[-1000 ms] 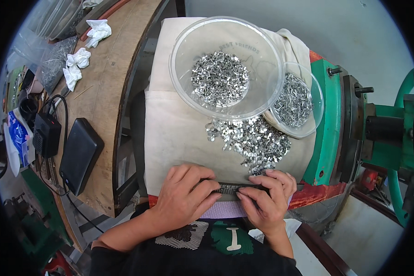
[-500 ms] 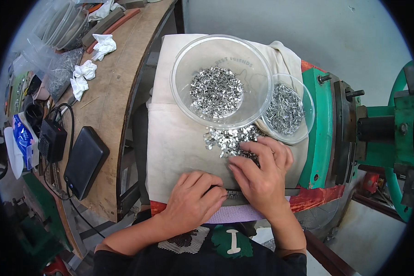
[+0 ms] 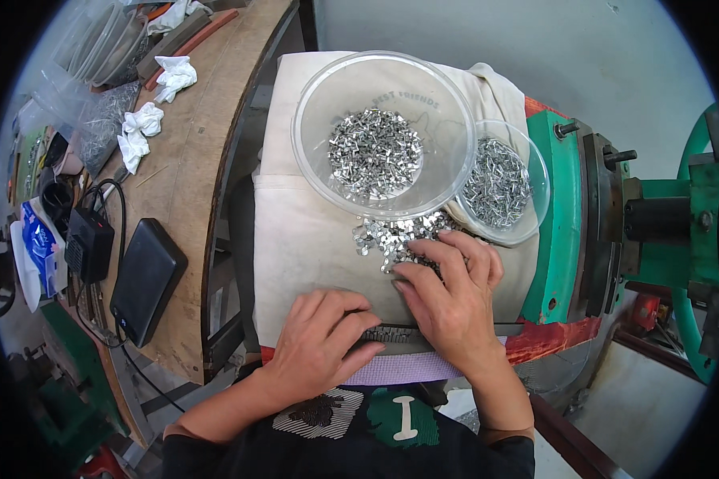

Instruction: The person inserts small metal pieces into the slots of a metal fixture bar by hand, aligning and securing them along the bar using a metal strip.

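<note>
Leftmost, a blue-and-white tissue pack (image 3: 41,247) sits beside a black box with a cable (image 3: 88,247), and a flat black case (image 3: 148,281) lies near them on the wooden table (image 3: 192,184), below crumpled white tissues (image 3: 142,120). Next comes the left hand (image 3: 315,339), half open, fingers bent and thumb apart from the forefinger, at the left end of a dark toothed strip (image 3: 395,334); whether it grips the strip I cannot tell. This strip lies along the near edge of a beige cloth (image 3: 311,231), just above a lilac band (image 3: 407,369). Farther back stands a large clear tub (image 3: 446,160) with small silvery pieces inside. Just in front of it, a loose pile of flat metal bits (image 3: 395,238) lies on the cloth. Over the pile's near right side is the right hand (image 3: 453,299), fingers loosely curled, thumb apart; whether a bit is caught at its fingertips I cannot tell. Beyond, a smaller clear tub (image 3: 538,180) holds thin silvery pieces beside a green machine part (image 3: 551,263).
</note>
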{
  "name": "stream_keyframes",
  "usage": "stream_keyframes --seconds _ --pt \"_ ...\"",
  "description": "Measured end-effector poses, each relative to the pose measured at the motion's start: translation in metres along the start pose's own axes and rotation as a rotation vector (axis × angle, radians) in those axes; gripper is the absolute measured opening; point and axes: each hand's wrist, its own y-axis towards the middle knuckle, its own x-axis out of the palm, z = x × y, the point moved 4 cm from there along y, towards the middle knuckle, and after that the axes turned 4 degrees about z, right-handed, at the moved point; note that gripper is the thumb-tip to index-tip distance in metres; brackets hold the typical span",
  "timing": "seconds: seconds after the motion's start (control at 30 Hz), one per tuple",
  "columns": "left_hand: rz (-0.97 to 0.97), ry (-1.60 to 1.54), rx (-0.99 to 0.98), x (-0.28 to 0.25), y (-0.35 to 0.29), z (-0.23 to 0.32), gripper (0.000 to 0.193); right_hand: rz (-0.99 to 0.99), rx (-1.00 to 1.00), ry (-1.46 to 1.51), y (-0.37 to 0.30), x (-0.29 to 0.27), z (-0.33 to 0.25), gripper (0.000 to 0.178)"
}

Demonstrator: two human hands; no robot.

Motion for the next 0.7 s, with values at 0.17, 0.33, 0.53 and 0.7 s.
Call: stream_keyframes --seconds 0.17,0.33,0.53,0.7 --pt "0.019 0.006 0.012 0.003 0.002 0.001 0.036 -0.131 0.025 0.034 0.003 -0.008 0.004 0.018" --pt "0.131 0.002 -0.03 -0.005 0.01 -0.007 0.023 -0.085 0.078 0.059 -0.001 -0.022 0.011 0.017" --pt "0.199 0.1 -0.037 -0.003 0.028 -0.015 0.019 -0.031 0.062 0.09 0.002 -0.006 0.003 0.019" --pt "0.189 0.134 -0.037 0.001 0.036 -0.01 0.021 -0.046 0.027 0.073 0.004 0.001 0.003 0.019"
